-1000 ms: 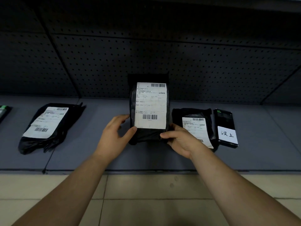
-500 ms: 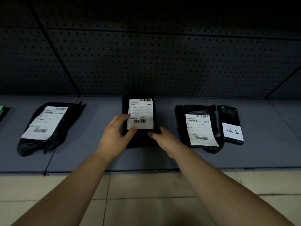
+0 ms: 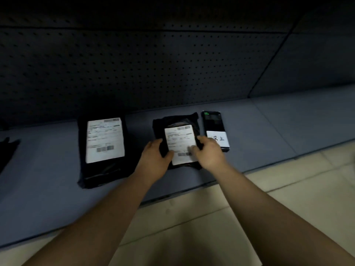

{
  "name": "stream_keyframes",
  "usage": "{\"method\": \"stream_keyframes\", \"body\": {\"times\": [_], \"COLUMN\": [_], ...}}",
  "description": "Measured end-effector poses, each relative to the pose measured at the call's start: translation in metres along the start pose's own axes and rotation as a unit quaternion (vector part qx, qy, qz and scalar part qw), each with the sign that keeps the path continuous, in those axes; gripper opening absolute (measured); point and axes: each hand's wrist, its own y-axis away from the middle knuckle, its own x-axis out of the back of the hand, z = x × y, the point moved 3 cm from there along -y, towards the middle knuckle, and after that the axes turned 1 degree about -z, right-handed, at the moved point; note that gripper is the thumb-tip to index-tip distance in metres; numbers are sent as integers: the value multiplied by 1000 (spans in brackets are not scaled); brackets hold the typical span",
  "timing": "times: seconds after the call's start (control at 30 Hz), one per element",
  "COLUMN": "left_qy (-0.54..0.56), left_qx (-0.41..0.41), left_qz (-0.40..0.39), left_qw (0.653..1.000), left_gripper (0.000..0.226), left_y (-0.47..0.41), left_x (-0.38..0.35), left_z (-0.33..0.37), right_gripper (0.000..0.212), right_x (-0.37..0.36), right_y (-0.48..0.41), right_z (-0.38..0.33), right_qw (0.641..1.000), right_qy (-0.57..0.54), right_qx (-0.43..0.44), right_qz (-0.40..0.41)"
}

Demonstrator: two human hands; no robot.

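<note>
Small black plastic mailer bag with white label (image 3: 179, 140), flat on grey shelf (image 3: 57, 150): judged light, limp, slick. Left hand (image 3: 153, 157), right hand (image 3: 210, 153) pinch opposite side edges; best hold is padded bulk, not loose film.

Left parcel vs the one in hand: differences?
The left parcel is larger; the held parcel is smaller. The left parcel lies untouched on the shelf; the held parcel is gripped at both sides by the left hand and right hand. Both are black bags with white barcoded labels, face up.

Left parcel (image 3: 104, 143) and right parcel (image 3: 179, 139) on shelf (image 3: 48, 160), phone (image 3: 213, 121) rightmost, pegboard (image 3: 134, 73) behind
</note>
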Motion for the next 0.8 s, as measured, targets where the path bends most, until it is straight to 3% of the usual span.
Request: {"method": "stream_keyframes", "body": {"times": [0.1,0.3,0.47,0.63,0.8], "left_qy": [3,42,82,148,283], "left_qx": [53,112,140,95,17], "left_qz": [-31,-40,-19,44,102], "left_qw": [998,992,987,983,954], "left_gripper": [64,52,52,43,33], "left_y": [-11,-7,3,13,15], "left_x": [-15,-19,-19,-7,29], "left_z": [-9,-20,-32,-22,9], "right_gripper": [47,41,31,22,29], "right_x": [-6,-16,-26,-15,13], "right_y": [-4,-11,-5,1,-2], "right_z": [11,30,30,18,-13], "right_qw": [1000,983,969,940,873], "right_qy": [-25,-93,-167,-305,-475], "right_qx": [-6,-124,-128,-103,-43], "right_qz": [-10,-99,-128,-109,-101]}}
